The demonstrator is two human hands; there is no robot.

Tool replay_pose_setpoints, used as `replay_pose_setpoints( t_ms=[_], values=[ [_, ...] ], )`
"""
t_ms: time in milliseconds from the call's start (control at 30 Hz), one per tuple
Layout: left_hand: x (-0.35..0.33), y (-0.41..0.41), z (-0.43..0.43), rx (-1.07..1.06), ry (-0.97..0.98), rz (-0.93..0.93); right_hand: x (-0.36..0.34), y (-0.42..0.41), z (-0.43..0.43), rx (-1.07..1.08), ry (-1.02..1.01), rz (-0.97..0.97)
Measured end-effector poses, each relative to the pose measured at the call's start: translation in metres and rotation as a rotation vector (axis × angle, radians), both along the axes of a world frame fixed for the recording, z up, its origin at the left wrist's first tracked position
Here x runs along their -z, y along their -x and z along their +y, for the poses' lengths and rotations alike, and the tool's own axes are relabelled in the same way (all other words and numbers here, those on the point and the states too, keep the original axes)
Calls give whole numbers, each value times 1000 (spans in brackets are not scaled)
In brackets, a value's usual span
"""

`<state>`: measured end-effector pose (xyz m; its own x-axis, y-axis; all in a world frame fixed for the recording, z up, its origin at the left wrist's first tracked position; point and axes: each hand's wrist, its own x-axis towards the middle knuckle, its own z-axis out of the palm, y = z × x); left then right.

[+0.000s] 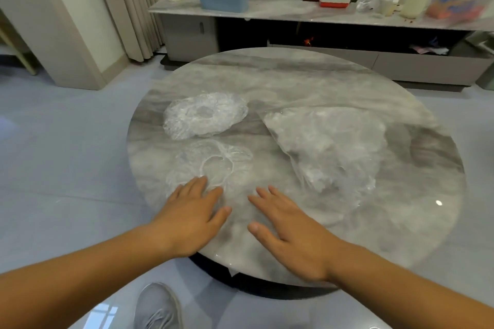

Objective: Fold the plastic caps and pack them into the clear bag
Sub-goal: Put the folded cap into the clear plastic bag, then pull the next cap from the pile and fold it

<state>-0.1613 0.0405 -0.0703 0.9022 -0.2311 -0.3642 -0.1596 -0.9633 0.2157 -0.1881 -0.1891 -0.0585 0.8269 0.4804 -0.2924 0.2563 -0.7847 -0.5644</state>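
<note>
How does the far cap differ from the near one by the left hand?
The far cap looks whiter and puffed up; the near cap lies flatter and nearly see-through, its elastic ring showing. The left hand touches the near cap; nothing touches the far cap. Both are clear plastic, unfolded, on the table outside the clear bag.

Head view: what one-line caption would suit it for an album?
Left hand touches the near cap, right hand open over the marble table; far cap and clear bag beyond.
</note>
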Motion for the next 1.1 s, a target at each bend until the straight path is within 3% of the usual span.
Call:
replay_pose_setpoints(
  t_ms=[233, 400, 467, 567, 700, 833, 1100],
  values=[
    [10, 1, -25, 215, 45, -18, 17, -17, -20, 305, -30, -165],
    [13, -2, -31, 328, 182, -3, 18, -17, -37, 425, -6, -242],
    [13, -7, -27, 358, 252, -49, 19, -14, -40, 388, -20, -283],
    [14, -17, -12, 374, 350, -222, 20, -11, -39, 162, -79, -361],
    [14, -30, 5, 385, 366, -211, 23, -11, -37, -96, -41, -297],
    [17, -31, 10, 419, 396, -117, 29, -13, -42, -147, -38, -289],
    [21, -35, 7, 365, 421, -118, 26, -17, -42, -101, 112, -424]
  ],
)
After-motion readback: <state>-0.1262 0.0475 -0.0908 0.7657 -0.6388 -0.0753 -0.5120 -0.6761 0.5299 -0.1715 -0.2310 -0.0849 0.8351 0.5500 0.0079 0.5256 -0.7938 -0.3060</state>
